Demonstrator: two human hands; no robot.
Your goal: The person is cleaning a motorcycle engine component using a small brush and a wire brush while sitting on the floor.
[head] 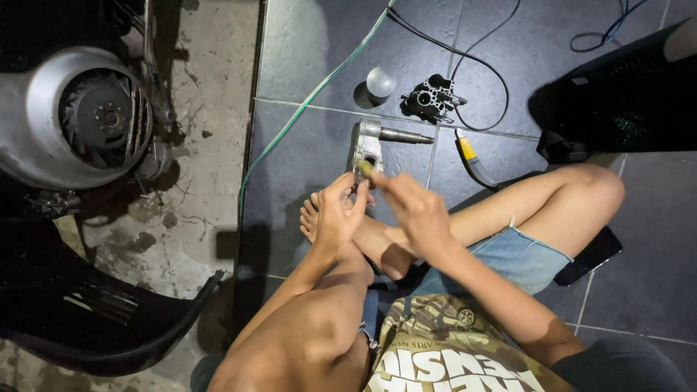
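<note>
I sit cross-legged on a dark tiled floor. My left hand pinches a small metal part held up over my foot; the part is mostly hidden by the fingers. My right hand grips a small brass-coloured brush whose tip touches that part. Just beyond both hands a grey metal casting with a shaft lies on the tiles.
A black carburettor body and a small round metal cap lie farther out. A yellow-handled tool rests to the right. A scooter engine fan housing stands at left on rough concrete. A green hose and black cables cross the floor.
</note>
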